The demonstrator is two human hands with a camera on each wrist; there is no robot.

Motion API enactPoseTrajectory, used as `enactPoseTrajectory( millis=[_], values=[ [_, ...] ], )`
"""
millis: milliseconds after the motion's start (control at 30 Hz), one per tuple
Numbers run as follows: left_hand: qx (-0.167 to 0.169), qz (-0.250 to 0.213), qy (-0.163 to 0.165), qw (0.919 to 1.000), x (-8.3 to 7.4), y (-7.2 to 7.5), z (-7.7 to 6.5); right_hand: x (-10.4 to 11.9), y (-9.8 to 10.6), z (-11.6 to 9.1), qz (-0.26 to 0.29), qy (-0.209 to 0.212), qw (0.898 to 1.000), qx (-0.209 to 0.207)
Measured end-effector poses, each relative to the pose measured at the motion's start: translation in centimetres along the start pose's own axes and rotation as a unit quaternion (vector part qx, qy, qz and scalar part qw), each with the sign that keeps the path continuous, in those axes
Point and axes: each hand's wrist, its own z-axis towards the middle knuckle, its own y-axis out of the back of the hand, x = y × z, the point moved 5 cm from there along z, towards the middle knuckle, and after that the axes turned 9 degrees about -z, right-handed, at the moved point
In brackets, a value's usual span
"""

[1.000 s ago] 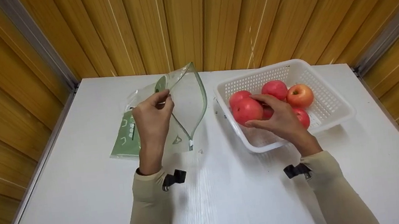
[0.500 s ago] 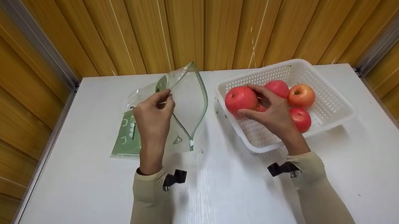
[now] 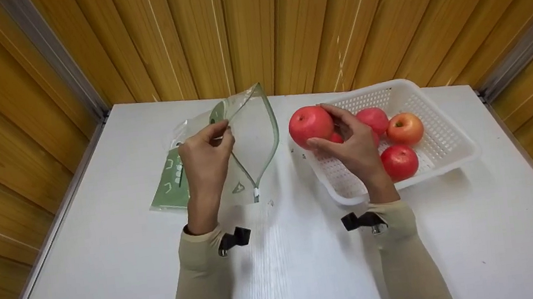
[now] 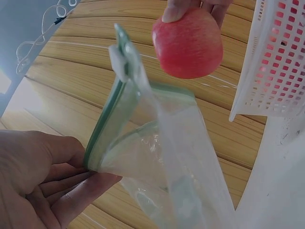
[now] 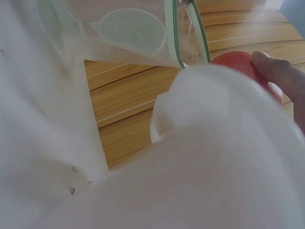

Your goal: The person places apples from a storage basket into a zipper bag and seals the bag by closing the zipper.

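My left hand pinches one edge of a clear zip bag with a green seal and green printing. The bag's mouth gapes toward the right, seen also in the left wrist view, where thumb and fingers grip the green rim. In my right hand is a red apple, held between thumb and fingers over the left rim of a white plastic basket. That apple hangs apart from the bag's opening. The basket wall covers much of the right wrist view.
Inside the basket lie several more apples, among them a red apple and a yellowish-red apple. Both bag and basket stand on a white table. Wood-patterned panels enclose the back and sides.
My right hand has lifted the apple and carried it left, from among the others to above the basket's left rim. The left hand and the bag stay nearly still.
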Motion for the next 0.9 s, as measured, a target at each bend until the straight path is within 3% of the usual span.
enactPoseTrajectory(
  millis=[433, 900],
  values=[
    [-0.002, -0.004, -0.003, 1.0000, 0.2, -0.2, 0.0, 1.4, -0.4, 1.1, 0.013, 0.012, 1.000, -0.023],
    [0.000, 0.003, 0.003, 1.0000, -0.2, -0.5, -0.2, 3.4, -4.8, -0.3, 0.019, 0.019, 0.999, -0.034]
  ],
)
